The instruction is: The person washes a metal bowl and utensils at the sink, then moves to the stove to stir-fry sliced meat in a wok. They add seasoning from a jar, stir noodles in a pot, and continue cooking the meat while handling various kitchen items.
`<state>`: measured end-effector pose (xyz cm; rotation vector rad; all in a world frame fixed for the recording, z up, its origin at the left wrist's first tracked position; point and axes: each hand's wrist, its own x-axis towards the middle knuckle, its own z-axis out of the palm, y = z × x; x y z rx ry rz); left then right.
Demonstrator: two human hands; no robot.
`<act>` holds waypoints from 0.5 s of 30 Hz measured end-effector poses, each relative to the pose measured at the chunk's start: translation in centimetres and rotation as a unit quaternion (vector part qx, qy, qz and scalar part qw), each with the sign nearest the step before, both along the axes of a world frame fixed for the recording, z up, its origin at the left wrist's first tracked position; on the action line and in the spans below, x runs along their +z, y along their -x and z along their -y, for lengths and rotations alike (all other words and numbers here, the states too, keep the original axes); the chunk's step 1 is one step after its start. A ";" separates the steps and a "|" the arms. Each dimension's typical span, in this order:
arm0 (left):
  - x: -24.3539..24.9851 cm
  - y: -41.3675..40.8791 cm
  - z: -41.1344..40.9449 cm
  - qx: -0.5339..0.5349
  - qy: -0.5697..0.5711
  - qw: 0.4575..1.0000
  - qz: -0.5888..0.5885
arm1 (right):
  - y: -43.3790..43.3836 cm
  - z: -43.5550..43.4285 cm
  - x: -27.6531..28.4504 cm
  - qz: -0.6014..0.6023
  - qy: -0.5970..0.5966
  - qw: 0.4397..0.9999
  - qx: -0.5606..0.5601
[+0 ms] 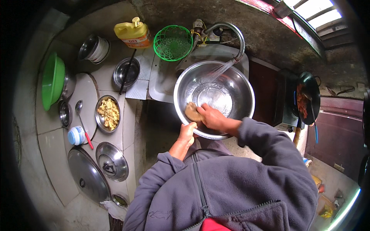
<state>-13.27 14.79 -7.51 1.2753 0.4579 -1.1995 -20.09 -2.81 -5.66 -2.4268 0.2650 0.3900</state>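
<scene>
A large stainless steel basin (237,92) rests over the front of a pale sink (159,83), tilted slightly towards me. My left hand (186,135) grips its near-left rim. Inside the basin, my right hand (212,117) holds a tan scrubbing pad (193,112) against the left part of the wall. Water streams from a curved metal faucet (242,43) into the far side of the basin.
A green plastic basket (173,43) and a yellow jug (134,33) stand behind. Left are a steel bowl with chopsticks (118,73), a dish of yellow food (108,114), lids (112,161) and a green basin (52,82). A wok (313,98) is at right.
</scene>
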 end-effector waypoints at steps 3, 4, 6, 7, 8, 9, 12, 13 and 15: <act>0.7 -0.2 0.3 0.000 0.015 1.000 0.023 | -3.8 5.5 -5.0 0.062 0.149 0.982 -0.099; 1.0 0.1 0.0 0.009 0.025 0.999 0.026 | -4.1 7.7 -4.9 0.069 0.239 0.955 -0.160; 1.5 -0.2 -0.1 -0.004 0.004 1.000 0.017 | -2.0 10.1 -4.4 0.026 0.251 0.957 -0.143; 1.2 -0.4 0.2 -0.004 0.003 1.000 0.018 | -1.3 9.8 -3.2 0.008 0.212 0.967 -0.143; 1.1 -0.5 0.2 -0.004 0.000 1.000 0.018 | -0.4 8.9 -2.0 -0.029 0.139 0.985 -0.094; 0.9 -0.4 0.0 -0.003 -0.004 1.000 0.017 | 0.7 7.5 -0.5 -0.067 0.066 0.995 -0.044; -0.7 -0.3 -0.5 -0.012 -0.005 1.000 0.015 | 1.1 1.9 0.0 0.031 -0.016 0.997 0.067; -0.6 -0.5 -0.6 -0.016 -0.005 1.000 0.017 | -0.3 1.1 -0.5 0.025 -0.003 0.997 0.070; 0.4 -0.1 -0.7 -0.013 0.020 1.000 0.006 | -2.7 2.8 -3.7 0.108 0.065 0.992 0.014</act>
